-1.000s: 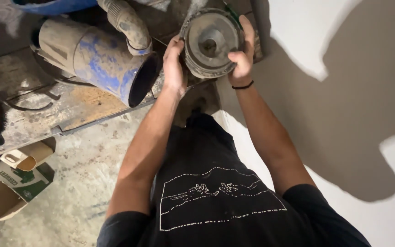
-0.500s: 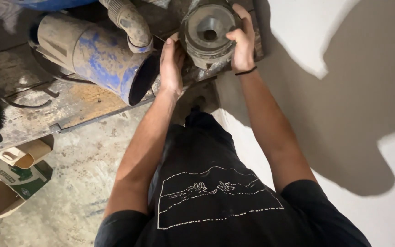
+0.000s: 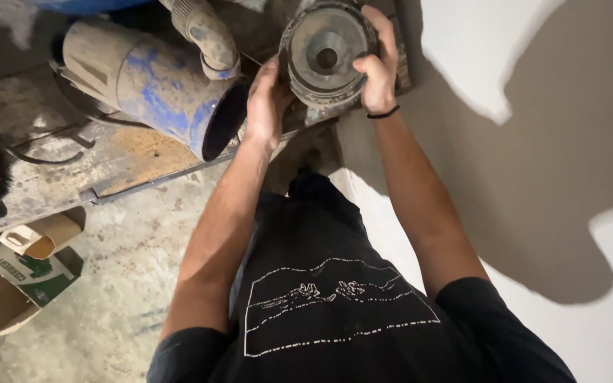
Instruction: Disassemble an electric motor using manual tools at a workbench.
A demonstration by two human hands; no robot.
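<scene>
Both hands clasp a round, dust-caked metal disc part (image 3: 326,55) with a hollow centre, held up over the far edge of the worn wooden surface (image 3: 72,167). The left hand (image 3: 267,106) cups its lower left rim, fingers wrapped behind it; the right hand (image 3: 376,67) closes over the right rim, thumb on the face and fingers curled round the back, so each grip is pressed firmly on the part rather than spread. It looks like a heavy, rigid piece, probably cast metal, and the grey dust on it could make it slip; the thick outer rim, taken on opposite sides as here, seems the safest hold, while the central bore offers little purchase. Just left of it, a blue, plaster-spattered drum (image 3: 154,85) lies on its side on the surface, with a ribbed grey hose (image 3: 203,32) bending over it. Below the surface's near edge, an open cardboard box (image 3: 8,284) sits on the concrete floor (image 3: 122,284).
</scene>
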